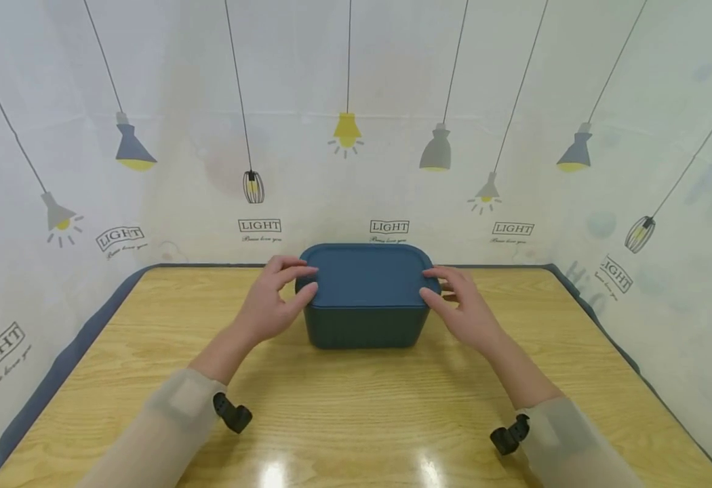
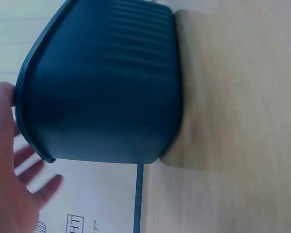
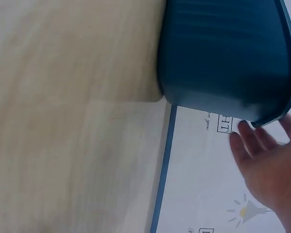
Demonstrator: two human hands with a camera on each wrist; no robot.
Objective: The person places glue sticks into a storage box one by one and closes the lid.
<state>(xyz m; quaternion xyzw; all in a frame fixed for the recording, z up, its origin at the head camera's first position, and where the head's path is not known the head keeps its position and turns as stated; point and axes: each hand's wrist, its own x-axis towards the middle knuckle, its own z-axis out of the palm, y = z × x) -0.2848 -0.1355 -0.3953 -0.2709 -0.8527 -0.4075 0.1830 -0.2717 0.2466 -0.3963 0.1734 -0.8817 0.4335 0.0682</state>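
Observation:
A dark blue storage box stands upright on the wooden table, with a blue lid covering its top. My left hand is at the lid's left end, thumb and fingertips touching the top near the rim. At the right end, my right hand touches the lid in much the same way, some fingers lower beside the rim. Both wrist views show the box's ribbed walls, and in each the fingers look fairly straight and spread beside the rim. The lid hides whatever the box holds.
The wooden table extends in front of the box and to both sides. Close behind it hangs a pale cloth backdrop printed with lamps, which also runs along both sides. A dark blue strip borders the tabletop.

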